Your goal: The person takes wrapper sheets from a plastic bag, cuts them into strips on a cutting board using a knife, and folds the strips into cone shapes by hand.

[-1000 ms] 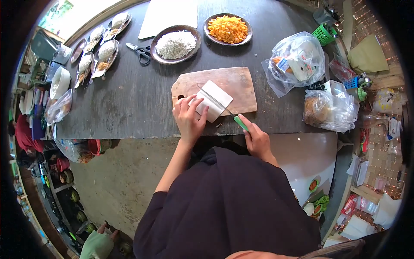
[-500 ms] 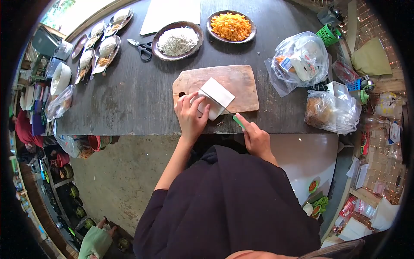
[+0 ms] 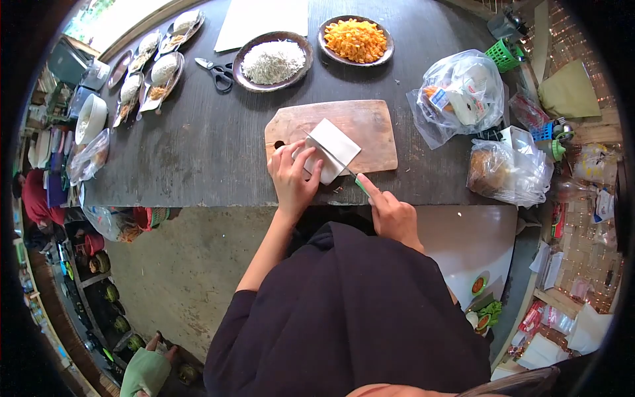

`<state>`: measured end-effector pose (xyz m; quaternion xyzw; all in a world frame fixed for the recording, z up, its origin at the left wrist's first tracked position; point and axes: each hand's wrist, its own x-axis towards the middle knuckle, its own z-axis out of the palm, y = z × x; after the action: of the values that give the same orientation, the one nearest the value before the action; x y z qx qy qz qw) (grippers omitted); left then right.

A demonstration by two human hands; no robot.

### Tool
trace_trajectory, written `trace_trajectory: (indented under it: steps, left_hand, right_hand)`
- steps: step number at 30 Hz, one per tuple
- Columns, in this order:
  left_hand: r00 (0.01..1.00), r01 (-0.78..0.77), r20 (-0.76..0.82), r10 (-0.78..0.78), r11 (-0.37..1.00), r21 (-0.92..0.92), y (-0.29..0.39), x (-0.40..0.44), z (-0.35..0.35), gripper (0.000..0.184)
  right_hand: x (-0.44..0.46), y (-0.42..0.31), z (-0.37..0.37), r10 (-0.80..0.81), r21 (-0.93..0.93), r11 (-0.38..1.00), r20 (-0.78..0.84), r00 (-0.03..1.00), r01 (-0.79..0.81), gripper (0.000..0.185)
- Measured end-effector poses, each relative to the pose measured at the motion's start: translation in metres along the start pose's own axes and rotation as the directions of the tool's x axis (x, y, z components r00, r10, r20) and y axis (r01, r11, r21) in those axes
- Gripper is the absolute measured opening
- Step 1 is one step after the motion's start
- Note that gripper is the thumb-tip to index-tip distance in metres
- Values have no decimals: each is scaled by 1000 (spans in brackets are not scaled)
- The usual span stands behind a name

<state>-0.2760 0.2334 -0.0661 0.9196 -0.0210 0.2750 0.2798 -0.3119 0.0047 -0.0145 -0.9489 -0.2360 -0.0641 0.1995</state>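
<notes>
A white rectangular block or stack (image 3: 338,143) lies diagonally on the wooden cutting board (image 3: 374,135). My left hand (image 3: 293,175) presses its bent, spread fingertips on the left part of the white piece. My right hand (image 3: 391,213) is closed around the green handle of a knife (image 3: 336,159). The blade lies diagonally across the white piece, to the right of my left fingertips. Whether the blade has gone into it cannot be made out.
Beyond the board are a plate of white shreds (image 3: 272,63), a plate of orange pieces (image 3: 355,41) and scissors (image 3: 217,74). Plastic bags (image 3: 460,96) lie right, filled dishes (image 3: 162,76) left. A person in green (image 3: 147,372) is at lower left, another in red (image 3: 36,198) farther left.
The view has shifted slightly since the first frame. My right hand has moved a little on the knife handle, covering more of it. My left hand keeps its place on the white piece.
</notes>
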Motion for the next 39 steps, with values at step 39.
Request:
trace_trajectory:
  steps: [39]
  left_hand:
    - [1000,-6,21,5,1000,23,1,1,-2,29]
  right_hand:
    - [-4,22,38,-79,-53,996,-69,994,75,76]
